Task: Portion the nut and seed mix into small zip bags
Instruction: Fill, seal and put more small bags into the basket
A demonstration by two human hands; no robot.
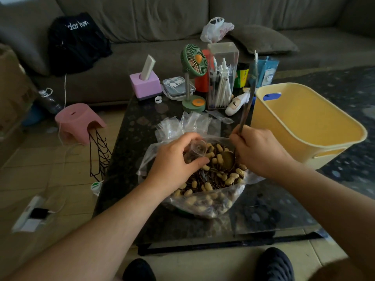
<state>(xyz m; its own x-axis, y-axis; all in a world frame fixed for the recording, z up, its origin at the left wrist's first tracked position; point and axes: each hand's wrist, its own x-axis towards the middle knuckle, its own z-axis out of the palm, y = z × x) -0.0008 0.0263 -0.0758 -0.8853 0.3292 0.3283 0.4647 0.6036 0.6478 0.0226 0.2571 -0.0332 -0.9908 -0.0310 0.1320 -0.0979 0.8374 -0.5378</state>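
Both forearms reach in over the big clear bag of mix (203, 191), which lies open on the dark counter (129, 151) — peanuts in the shell and dark seeds heaped inside. The left hand (176, 159) hovers palm-down over the left of that bag, fingers and thumb curled around a small zip bag (195, 152) with its mouth held open toward the scoop. The right hand (257, 151), over the bag's right edge, is clenched around the long handle of a ladle (246, 106); the handle rises up and away, and the round bowl sits tipped in the mix between the two hands.

Just behind the big bag lies a loose pile of empty zip bags (188, 123) (too crumpled and see-through to count). To the right of it stands one yellow tub (304, 126). Farther behind: one green desk fan (193, 61), one lilac box (145, 84), one clear pen holder (222, 76) full of white pens.

Left of the bag, on the floor, one pink stool (79, 122). On the sofa (162, 21) behind, a black garment (77, 41) shows white lettering — only partly readable, something like "dar huen".
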